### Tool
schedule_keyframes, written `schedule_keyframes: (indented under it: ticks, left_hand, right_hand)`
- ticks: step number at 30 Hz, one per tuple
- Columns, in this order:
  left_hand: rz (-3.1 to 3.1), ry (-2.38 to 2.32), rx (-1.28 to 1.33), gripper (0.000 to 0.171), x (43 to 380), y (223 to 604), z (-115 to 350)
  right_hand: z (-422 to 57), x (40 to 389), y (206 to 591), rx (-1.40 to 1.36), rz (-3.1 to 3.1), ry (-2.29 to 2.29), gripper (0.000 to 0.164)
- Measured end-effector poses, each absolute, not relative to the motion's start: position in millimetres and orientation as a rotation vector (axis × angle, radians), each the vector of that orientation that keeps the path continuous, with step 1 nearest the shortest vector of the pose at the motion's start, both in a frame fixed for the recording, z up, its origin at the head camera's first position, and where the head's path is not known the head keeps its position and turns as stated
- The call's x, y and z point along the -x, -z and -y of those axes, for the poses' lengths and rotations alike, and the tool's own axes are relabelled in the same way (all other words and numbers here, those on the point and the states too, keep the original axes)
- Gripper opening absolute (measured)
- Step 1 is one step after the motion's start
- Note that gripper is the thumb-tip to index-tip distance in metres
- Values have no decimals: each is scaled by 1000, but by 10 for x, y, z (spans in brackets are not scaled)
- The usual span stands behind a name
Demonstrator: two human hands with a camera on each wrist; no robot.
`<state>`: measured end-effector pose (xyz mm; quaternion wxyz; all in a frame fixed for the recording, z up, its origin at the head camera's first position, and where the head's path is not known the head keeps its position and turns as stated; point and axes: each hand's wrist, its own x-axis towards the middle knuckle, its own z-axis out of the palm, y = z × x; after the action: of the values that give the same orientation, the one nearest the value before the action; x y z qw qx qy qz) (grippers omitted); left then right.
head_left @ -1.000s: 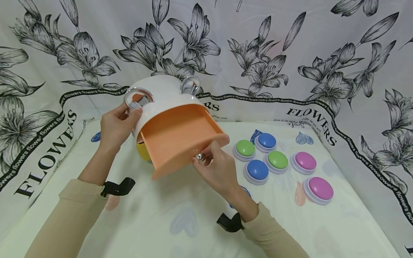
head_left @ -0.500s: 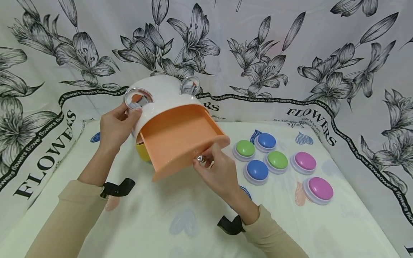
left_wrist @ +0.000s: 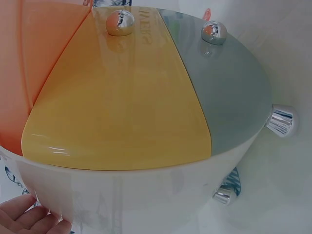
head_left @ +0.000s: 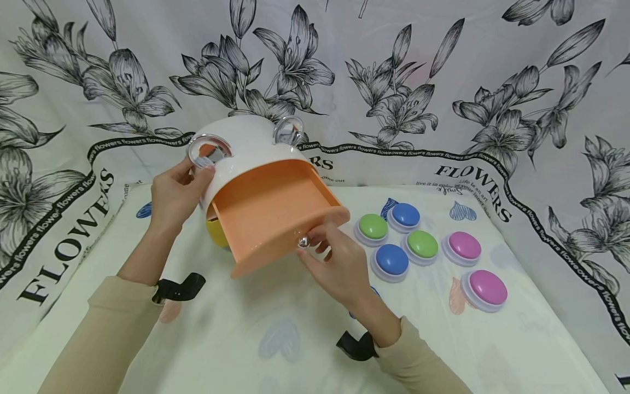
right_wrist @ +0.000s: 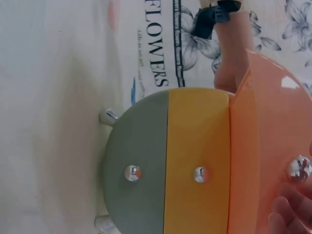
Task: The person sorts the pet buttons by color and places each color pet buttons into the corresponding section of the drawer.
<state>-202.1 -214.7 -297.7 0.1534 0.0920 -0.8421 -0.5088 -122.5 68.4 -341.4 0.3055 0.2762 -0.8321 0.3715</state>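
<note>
A rounded white drawer cabinet [head_left: 246,134] stands at centre left in the head view, with two chrome rings on top. Its orange top drawer [head_left: 275,213] is pulled out, inside showing. Below it, the wrist views show a shut yellow drawer [left_wrist: 117,107] and green drawer [right_wrist: 139,151], each with a chrome knob. My left hand [head_left: 177,197] grips the cabinet's upper left side by a ring, thumb in front. My right hand [head_left: 339,262] has its thumb and curled fingers at the orange drawer's chrome knob [head_left: 303,241], which shows between thumb and forefinger.
To the right on the white patterned cloth [head_left: 280,350] lie several round push buttons: green [head_left: 373,226], blue [head_left: 392,259] and pink [head_left: 488,287]. Behind the cabinet hangs a flower-printed curtain [head_left: 384,126]. Short chrome legs [left_wrist: 282,121] stick out under the cabinet.
My right hand has shifted slightly right and down, leaving more of the knob in sight. The orange drawer stays pulled out, and my left hand keeps its grip on the cabinet.
</note>
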Motion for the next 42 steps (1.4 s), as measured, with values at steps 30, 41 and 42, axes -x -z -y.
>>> schedule_keyframes:
  ticks: [30,41,42]
  left_hand:
    - [2408,1481,-272,63,2018,2960,2142]
    - [2408,1478,-262,64,2010,2962,2138]
    - [2407,1477,-262,64,2009,2962,2138]
  right_hand:
    - [-1901,1460,3980,-369,2425,-1098,64]
    - [-2221,1499,4265,-253,2652,-1008,73]
    - [-2238,1502,4282,-250,2670,-1000,73]
